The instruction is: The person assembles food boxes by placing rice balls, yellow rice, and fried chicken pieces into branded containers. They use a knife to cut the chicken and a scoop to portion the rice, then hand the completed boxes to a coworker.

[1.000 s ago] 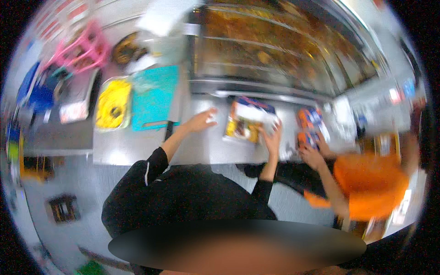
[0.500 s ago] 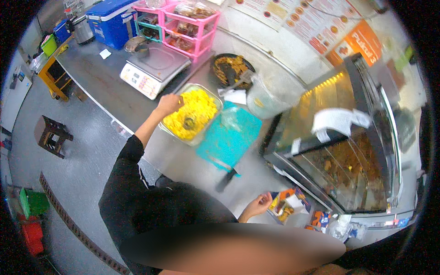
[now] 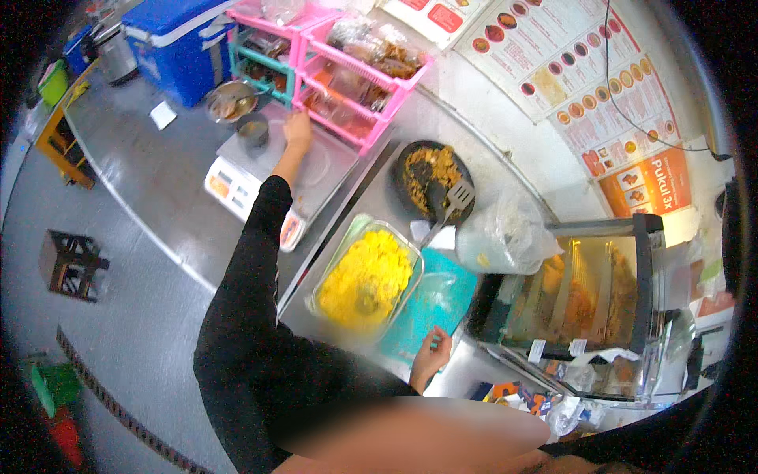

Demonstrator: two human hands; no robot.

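My left hand [image 3: 298,133] reaches out over the steel plate of a weighing scale [image 3: 328,162], close to the front of a pink and teal drawer rack [image 3: 347,118]. It is seen from the back, so its fingers are mostly hidden and I cannot tell whether they hold anything. A dark round cup [image 3: 253,130] stands on the scale to its left. My right hand [image 3: 431,357] hovers by the near edge of a teal cutting board [image 3: 442,296], fingers loosely curled and apart, nothing visible in them. Left of the board sits a clear tub of yellow rice [image 3: 367,272].
A black pan [image 3: 407,178] of brown food holds a slotted spatula [image 3: 458,196]. A plastic-lined bucket [image 3: 501,241] stands beside a glass display case [image 3: 584,296]. A metal bowl [image 3: 231,101] and blue cooler [image 3: 178,51] lie beyond the scale. Printed boxes [image 3: 505,393] are at lower right.
My left hand has moved from the yellow rice, away and up to the scale and drawer rack. My right hand has left the food box and come to the cutting board. The view has shifted.
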